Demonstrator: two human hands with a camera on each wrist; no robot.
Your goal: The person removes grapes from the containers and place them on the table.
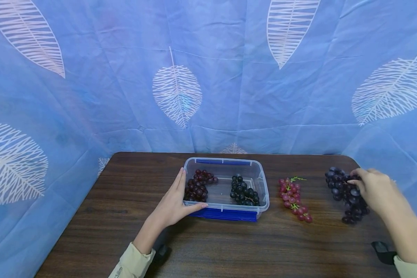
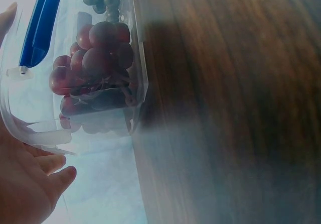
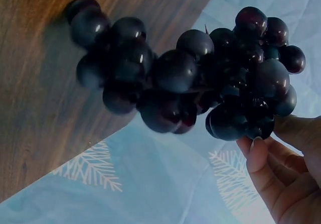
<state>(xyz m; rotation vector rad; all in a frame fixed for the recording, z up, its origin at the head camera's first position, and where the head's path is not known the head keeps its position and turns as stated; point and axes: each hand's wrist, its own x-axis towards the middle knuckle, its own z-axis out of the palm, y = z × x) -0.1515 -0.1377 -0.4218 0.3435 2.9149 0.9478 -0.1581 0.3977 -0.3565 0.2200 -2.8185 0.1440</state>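
My left hand (image 1: 172, 206) rests against the left front corner of a clear plastic container (image 1: 221, 205) with blue latches, its fingers along the left side and its thumb across the front rim. Inside the container, a dark red grape bunch (image 1: 196, 189) lies at the left and a black grape bunch (image 1: 241, 191) at the right. At the table's right side, my right hand (image 1: 378, 189) pinches a large dark purple grape bunch (image 3: 173, 71) at one end. The rest of that bunch trails from the fingertips over the table in the right wrist view.
A pink-red grape bunch (image 1: 293, 199) with green stems lies between the container and my right hand. The dark wooden table (image 1: 125, 185) ends at a blue cloth backdrop (image 1: 222, 96) with white leaf prints.
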